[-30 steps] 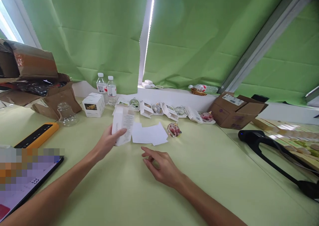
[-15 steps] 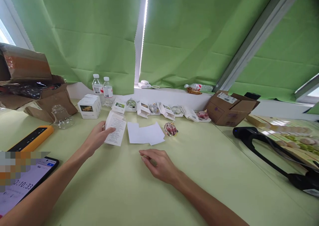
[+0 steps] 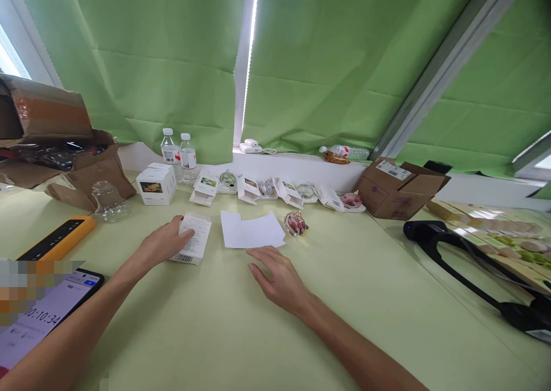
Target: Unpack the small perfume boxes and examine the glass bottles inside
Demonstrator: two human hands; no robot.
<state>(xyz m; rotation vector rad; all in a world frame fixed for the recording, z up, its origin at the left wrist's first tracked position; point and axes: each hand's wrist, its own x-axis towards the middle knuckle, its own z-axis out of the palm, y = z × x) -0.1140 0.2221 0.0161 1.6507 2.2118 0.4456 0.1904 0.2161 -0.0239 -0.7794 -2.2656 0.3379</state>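
My left hand [image 3: 167, 243] grips a flattened white carton [image 3: 197, 239] with printed text and a barcode at its near end, thumb on top. My right hand [image 3: 278, 279] hovers over or rests on the table, I cannot tell which; its fingers are apart and hold nothing, with the tips by the lower edge of some white paper [image 3: 247, 232]. Just right of that paper sits a small clear ornament [image 3: 295, 223] with dark red contents and a gold-coloured top. Behind, a row of opened white cartons [image 3: 248, 189] alternates with similar clear ornaments [image 3: 227, 178].
An upright white box [image 3: 156, 185], two water bottles [image 3: 187, 155] and a clear glass jar [image 3: 108, 201] stand back left. An orange power strip [image 3: 58, 239] and a phone [image 3: 51, 316] lie left. Cardboard box [image 3: 398, 187] and a black curved device [image 3: 451, 264] are right.
My left hand has brought the carton lower and nearer, away from the row, and its barcode end now shows. My right hand's fingers have spread and reached slightly forward to the paper.
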